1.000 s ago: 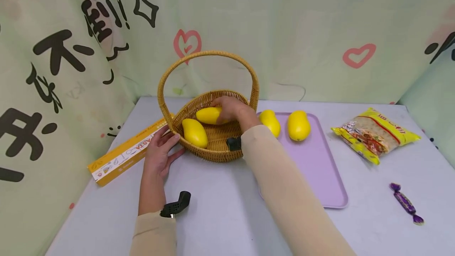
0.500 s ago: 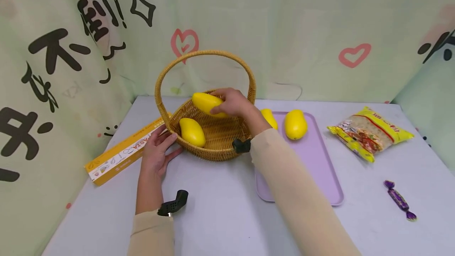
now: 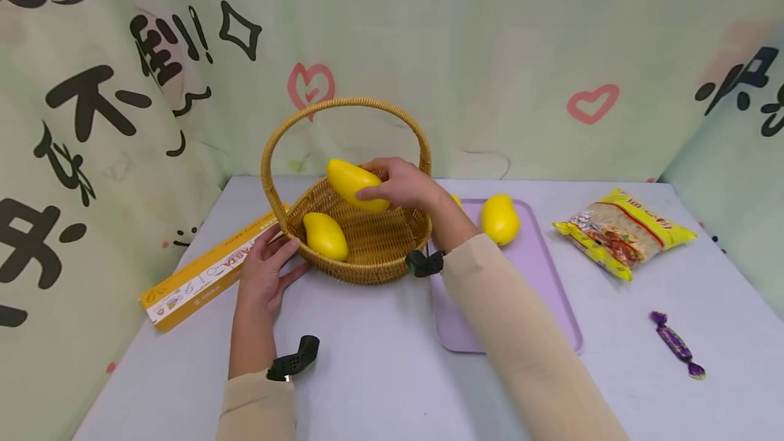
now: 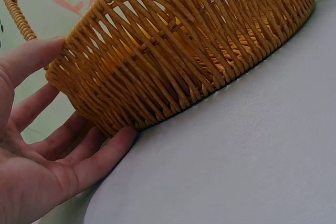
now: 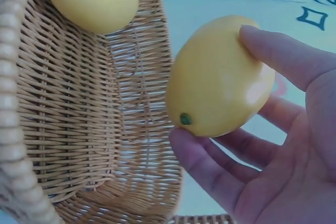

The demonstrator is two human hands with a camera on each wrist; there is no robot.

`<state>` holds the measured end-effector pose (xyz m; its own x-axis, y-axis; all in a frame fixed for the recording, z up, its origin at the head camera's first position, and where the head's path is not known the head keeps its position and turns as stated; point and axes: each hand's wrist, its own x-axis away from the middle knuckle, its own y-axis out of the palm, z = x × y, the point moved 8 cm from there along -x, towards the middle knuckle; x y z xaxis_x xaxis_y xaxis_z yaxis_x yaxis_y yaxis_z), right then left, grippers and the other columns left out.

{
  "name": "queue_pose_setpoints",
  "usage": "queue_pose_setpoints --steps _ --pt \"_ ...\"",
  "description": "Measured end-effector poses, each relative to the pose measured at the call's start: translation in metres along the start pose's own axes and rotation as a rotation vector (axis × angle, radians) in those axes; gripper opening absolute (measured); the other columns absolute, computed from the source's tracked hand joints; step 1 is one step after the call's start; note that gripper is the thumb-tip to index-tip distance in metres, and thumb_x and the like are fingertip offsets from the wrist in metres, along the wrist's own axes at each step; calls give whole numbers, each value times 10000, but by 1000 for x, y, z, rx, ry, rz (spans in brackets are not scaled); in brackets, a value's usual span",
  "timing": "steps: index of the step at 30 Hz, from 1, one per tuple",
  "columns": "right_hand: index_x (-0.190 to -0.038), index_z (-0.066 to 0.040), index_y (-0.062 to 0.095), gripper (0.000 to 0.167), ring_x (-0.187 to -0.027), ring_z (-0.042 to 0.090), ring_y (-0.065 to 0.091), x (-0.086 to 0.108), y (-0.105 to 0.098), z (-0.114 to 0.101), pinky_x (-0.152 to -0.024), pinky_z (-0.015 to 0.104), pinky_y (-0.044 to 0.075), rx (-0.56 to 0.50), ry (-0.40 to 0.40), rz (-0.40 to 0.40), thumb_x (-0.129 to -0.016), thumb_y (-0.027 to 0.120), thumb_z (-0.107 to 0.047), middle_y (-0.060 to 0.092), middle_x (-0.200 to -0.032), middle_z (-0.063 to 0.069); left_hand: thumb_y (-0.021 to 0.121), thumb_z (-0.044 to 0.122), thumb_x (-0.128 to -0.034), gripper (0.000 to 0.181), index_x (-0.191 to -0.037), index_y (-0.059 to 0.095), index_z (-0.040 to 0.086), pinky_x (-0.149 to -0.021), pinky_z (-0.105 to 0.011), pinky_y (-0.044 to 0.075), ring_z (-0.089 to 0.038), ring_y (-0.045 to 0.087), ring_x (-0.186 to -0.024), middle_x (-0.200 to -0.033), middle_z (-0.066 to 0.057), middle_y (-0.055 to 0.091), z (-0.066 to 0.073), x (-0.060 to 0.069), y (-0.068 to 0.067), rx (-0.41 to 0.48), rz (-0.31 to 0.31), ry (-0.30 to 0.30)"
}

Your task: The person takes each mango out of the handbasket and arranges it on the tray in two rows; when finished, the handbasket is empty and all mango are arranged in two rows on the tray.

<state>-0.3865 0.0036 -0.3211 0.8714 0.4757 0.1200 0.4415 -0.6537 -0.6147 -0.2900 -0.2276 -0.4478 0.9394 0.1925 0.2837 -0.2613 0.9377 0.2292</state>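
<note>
A wicker basket (image 3: pixel 373 271) with a tall arched handle stands on the table. My left hand (image 3: pixel 266 278) holds its left end, thumb on the rim and the other fingers spread against the outer wall, as the left wrist view shows. My right hand (image 3: pixel 401 186) grips a yellow mango (image 3: pixel 350 182) between thumb and fingers, raised above the back of the basket. In the right wrist view this held mango (image 5: pixel 215 77) is apart from the wicker. Another mango (image 3: pixel 326 237) lies inside the basket at the left.
A purple tray (image 3: pixel 551 291) right of the basket bears a mango (image 3: pixel 500 219); a second there is mostly hidden by my right arm. An orange pasta box (image 3: pixel 202 278) lies left, touching or near the basket. Farther right are a yellow food packet (image 3: pixel 625 233) and a purple-wrapped candy (image 3: pixel 676 346).
My right hand has lifted its mango from the basket's floor to above the back rim, tilting it. The left hand stays at the basket. The head view has shifted slightly.
</note>
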Motion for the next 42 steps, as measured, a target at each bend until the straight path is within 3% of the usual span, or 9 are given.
queue_pose_setpoints --steps 3,9,18,25,28,34,42 --pt "-1470 -155 563 606 -871 223 586 6 -2 -2 -716 318 582 7 10 -10 -920 757 -320 637 -1164 123 674 202 -1018 658 -1599 381 301 -1038 -463 558 -185 542 -1302 -1579 -49 432 1 0 -1 -5 -3 -3" --pt "-1420 -161 581 551 -954 248 635 23 -3 -3 -786 395 634 -28 23 -75 -922 747 -327 645 -1231 105 675 211 -1018 664 -1604 374 292 -1038 -460 560 -181 543 -1292 -1571 -50 433 0 -1 0 -4 -11 3" --pt "-1426 -207 569 534 -967 276 641 47 -8 5 -776 342 616 -184 2 -94 -929 739 -306 638 -1206 111 669 207 -1021 654 -1600 380 303 -1034 -464 560 -161 548 -1280 -1569 -45 428 1 -1 -1 -4 -7 2" --pt "-1452 -178 541 564 -991 285 657 65 -12 14 -807 372 623 -266 -7 -107 -935 736 -290 646 -1255 126 671 211 -1020 661 -1604 371 297 -1019 -449 569 -138 565 -1257 -1568 -43 423 1 -1 0 -1 -9 5" --pt "-1439 -168 550 529 -1043 299 648 72 -13 18 -867 443 619 -324 -11 -113 -951 722 -275 630 -1290 127 674 216 -1019 661 -1602 374 297 -1017 -446 571 -139 566 -1260 -1568 -43 424 1 -1 2 -2 -11 8" --pt "-1431 -142 545 512 -1128 316 630 82 -18 28 -919 476 618 -391 12 -92 -965 706 -279 580 -1346 127 676 225 -1018 658 -1599 380 309 -1029 -451 564 -147 556 -1277 -1571 -40 422 2 -1 2 -9 -9 10" --pt "-1437 -77 504 505 -1079 293 654 102 -24 43 -966 537 592 -445 80 -34 -996 670 -258 583 -1322 158 664 227 -1025 661 -1608 361 300 -1040 -456 555 -159 538 -1294 -1569 -47 406 0 0 3 -14 -11 4"
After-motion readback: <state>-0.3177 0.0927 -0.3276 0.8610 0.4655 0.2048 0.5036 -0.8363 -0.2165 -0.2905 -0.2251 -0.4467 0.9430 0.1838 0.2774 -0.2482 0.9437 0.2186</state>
